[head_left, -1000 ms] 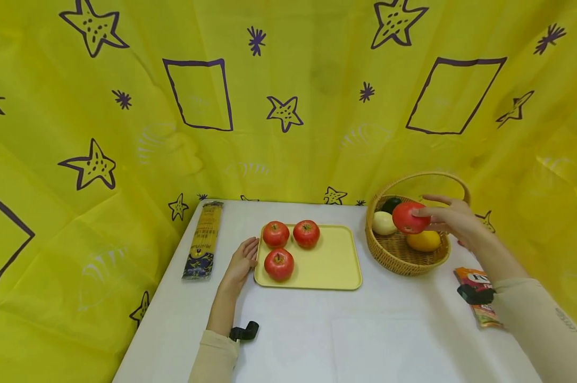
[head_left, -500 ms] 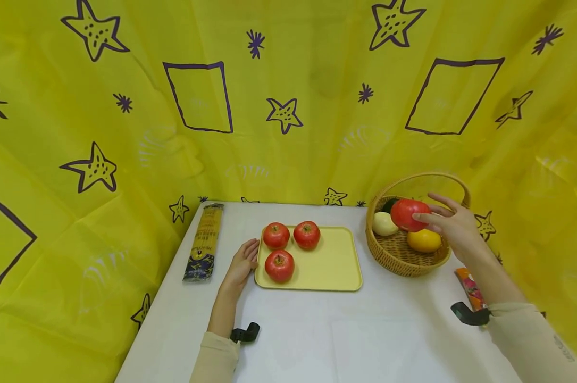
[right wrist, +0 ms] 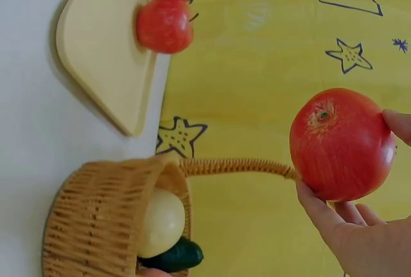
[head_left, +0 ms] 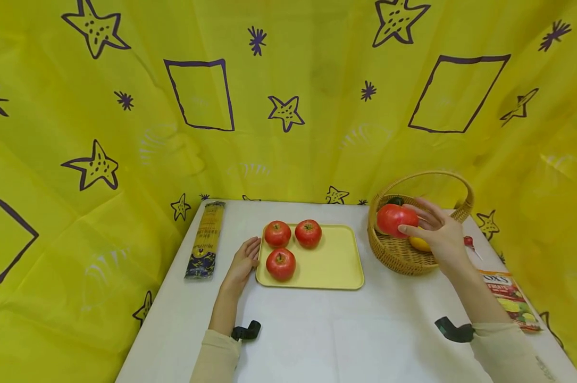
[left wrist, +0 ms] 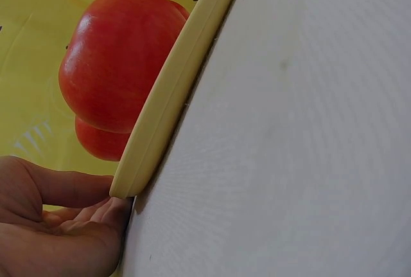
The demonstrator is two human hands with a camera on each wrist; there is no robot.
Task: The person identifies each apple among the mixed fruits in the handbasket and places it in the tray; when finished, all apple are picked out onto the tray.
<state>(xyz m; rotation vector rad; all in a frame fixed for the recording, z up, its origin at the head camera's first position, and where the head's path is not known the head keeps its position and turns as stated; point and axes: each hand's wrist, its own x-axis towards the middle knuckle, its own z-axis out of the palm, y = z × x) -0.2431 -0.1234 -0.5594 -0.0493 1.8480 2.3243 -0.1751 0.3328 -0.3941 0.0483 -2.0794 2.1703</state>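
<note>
In the head view my right hand holds a red apple between thumb and fingers, raised over the left part of a wicker basket. The apple's end with a small green spot shows in the right wrist view. My left hand lies at the left edge of a pale yellow tray, fingers extended along it, fingertips right at the rim. Three red apples sit on the tray's left half.
The basket holds a pale round item, a dark green one and a yellow fruit. A pack of spaghetti lies at left. A colourful packet is at right, partly behind my arm. A yellow curtain stands behind the table.
My right hand has moved left with the apple, over the basket's left side. More of the packet shows beside my right arm. My left hand and the tray have stayed put.
</note>
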